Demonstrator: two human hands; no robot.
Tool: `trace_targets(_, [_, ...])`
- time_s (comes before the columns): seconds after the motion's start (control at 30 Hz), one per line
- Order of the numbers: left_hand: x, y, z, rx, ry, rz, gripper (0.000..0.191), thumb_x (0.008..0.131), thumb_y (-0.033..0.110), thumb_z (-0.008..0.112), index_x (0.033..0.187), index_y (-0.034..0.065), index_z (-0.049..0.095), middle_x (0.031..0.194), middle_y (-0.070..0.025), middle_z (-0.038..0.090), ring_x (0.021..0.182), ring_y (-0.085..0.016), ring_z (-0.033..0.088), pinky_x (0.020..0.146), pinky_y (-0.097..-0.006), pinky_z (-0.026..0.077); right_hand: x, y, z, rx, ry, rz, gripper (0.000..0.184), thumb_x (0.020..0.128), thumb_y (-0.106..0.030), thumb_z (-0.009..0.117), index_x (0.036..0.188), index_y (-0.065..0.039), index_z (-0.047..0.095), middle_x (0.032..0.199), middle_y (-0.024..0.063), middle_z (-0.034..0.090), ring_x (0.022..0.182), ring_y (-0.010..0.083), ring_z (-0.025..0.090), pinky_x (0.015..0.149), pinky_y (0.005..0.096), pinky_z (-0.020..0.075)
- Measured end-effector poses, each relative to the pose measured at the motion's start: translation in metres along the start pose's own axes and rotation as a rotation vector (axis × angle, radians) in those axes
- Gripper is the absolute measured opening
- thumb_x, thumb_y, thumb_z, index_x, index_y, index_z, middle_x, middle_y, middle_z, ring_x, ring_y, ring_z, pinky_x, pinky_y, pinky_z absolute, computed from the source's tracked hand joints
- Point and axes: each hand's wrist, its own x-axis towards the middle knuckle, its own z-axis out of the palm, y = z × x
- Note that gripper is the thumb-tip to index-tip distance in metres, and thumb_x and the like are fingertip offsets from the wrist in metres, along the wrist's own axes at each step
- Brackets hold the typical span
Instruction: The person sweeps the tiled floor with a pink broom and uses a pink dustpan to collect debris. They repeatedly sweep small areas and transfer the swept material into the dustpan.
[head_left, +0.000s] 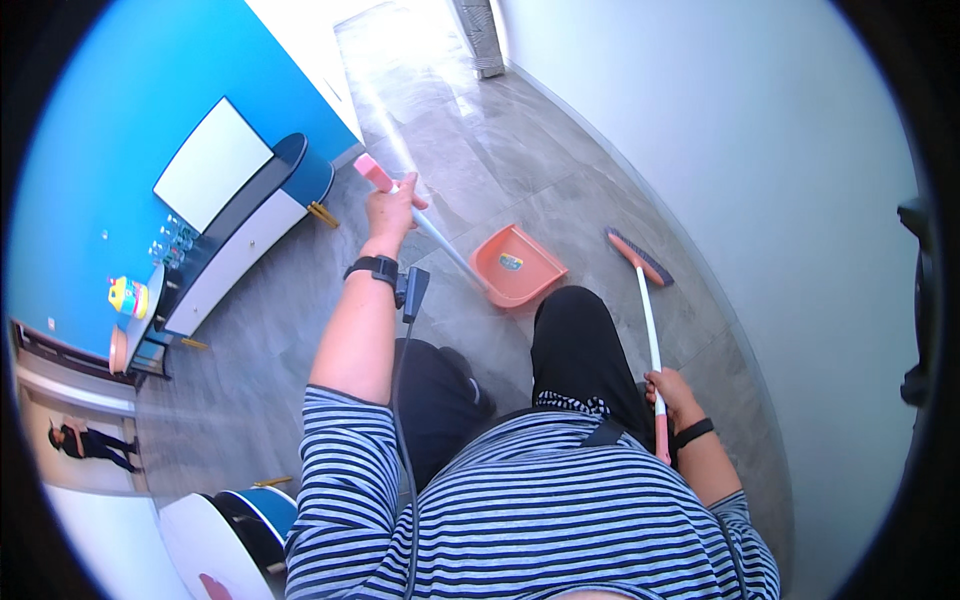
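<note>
My left hand (391, 214) grips the upper end of the white dustpan handle (450, 250), just below its pink tip. At the handle's low end, the orange-pink plastic dustpan (517, 266) is at the floor ahead of my legs, a small label inside it. Beside my right thigh, my right hand (671, 391) is closed around the white broom handle (649, 322), near its pink grip. The broom head (637, 256), orange-pink with dark bristles, is by the floor to the right of the dustpan, close to the wall.
A pale wall (750, 165) runs along my right. On my left stand a long white cabinet (240, 247), a yellow jug (128, 297), several clear bottles (172, 240) and an orange basin (118, 349). A person (94, 444) stands far left. Another white-topped table (210, 547) is behind left.
</note>
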Motion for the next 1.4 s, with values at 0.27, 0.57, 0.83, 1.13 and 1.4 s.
trace_targets(0.27, [0.01,-0.068,-0.019,-0.17,0.272,-0.026,0.033,0.091,0.033,0.077,0.086,0.0055,0.06,0.064,-0.005,0.063,0.058,-0.016,0.066,0.051,-0.0314,0.048,0.07,0.007,-0.024,-0.255,0.019,0.002,0.019,0.092,-0.019,0.064,0.084,-0.004,0.056,0.061,0.0048,0.057,0.045,0.0171,0.055,0.043,0.0322,0.0459])
trace_targets(0.57, [0.023,-0.148,0.001,-0.183,0.493,0.213,0.023,0.098,0.023,0.067,0.099,0.0036,0.055,0.083,-0.0098,0.068,0.075,-0.021,0.069,0.071,-0.0349,0.054,0.051,-0.01,-0.023,0.089,0.065,0.22,0.022,0.101,-0.027,0.056,0.095,-0.005,0.054,0.064,0.0016,0.048,0.051,0.0131,0.047,0.047,0.031,0.0417])
trace_targets(0.83, [0.012,-0.189,0.042,-0.07,0.246,0.288,0.013,0.099,0.016,0.064,0.102,0.0054,0.056,0.088,-0.0134,0.068,0.079,-0.029,0.068,0.071,-0.0408,0.051,0.063,-0.046,-0.002,-0.179,0.094,-0.038,0.025,0.101,-0.025,0.055,0.093,-0.001,0.057,0.066,0.0024,0.049,0.049,0.0125,0.047,0.044,0.0308,0.0404])
trace_targets(1.13, [0.035,-0.174,0.023,-0.107,0.311,0.25,0.015,0.1,0.017,0.064,0.11,0.0058,0.061,0.086,-0.0123,0.069,0.078,-0.027,0.068,0.074,-0.0386,0.053,0.198,-0.217,0.077,-0.222,-0.026,-0.161,0.021,0.098,-0.021,0.054,0.091,-0.001,0.059,0.063,0.0014,0.05,0.048,0.013,0.047,0.044,0.0314,0.0414])
trace_targets(1.4, [0.039,-0.175,0.021,-0.023,0.231,0.077,0.018,0.102,0.017,0.058,0.119,0.0105,0.058,0.097,-0.0173,0.073,0.089,-0.032,0.075,0.074,-0.0423,0.057,0.232,-0.245,0.249,-0.566,-0.206,-0.078,0.014,0.092,-0.015,0.056,0.084,-0.004,0.059,0.07,0.0044,0.057,0.056,0.0186,0.054,0.048,0.0352,0.0442])
